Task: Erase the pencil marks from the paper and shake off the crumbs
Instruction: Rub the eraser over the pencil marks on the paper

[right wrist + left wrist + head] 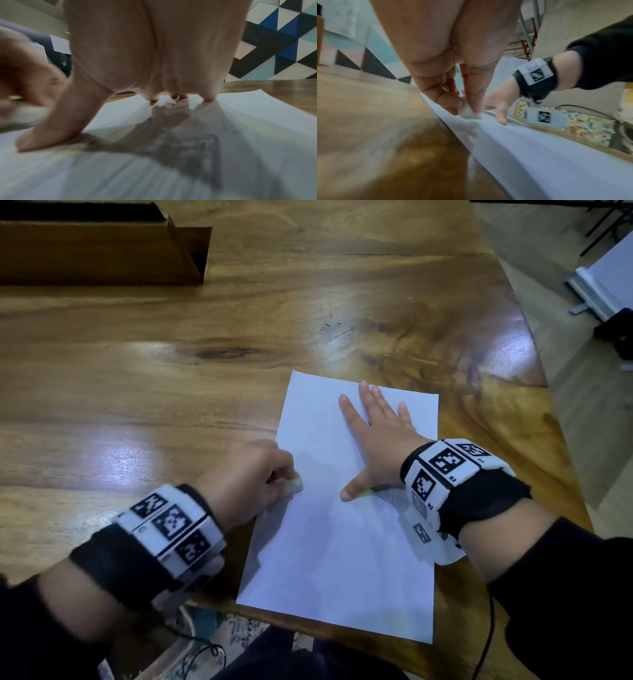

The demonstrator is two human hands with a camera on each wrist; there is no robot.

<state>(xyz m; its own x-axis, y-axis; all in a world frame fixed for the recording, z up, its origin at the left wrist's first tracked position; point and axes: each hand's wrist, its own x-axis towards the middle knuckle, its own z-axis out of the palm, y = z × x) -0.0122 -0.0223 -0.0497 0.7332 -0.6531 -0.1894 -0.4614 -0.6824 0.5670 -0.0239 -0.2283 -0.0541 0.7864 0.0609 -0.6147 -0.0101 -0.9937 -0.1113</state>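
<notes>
the step in hand appears to be the erasing itself, not yet the shaking. the paper (pixel 342 508) lies flat on the wooden table (pixel 171 378), its near edge close to the table's near edge. the right hand (pixel 376 446) is released and spread flat on the upper right part of the paper, fingers straight, thumb out toward the middle — it pins the sheet. the left hand (pixel 250 474) is clenched around a small pale eraser (pixel 296 486), which the thumb and fingers pinch at the paper's left edge, touching or just above the sheet (the left wrist view is too blurred to settle which). faint grey pencil marks (pixel 394 494) show just beside the right thumb and wrist. the next move likely calls for carrying the eraser from the paper's left edge across toward those marks, with the pinning hand shifted clear. beyond the paper's far edge and to its left the table offers open room; a cardboard box (pixel 102 251) sits well apart from the paper, at the table's far left.
</notes>
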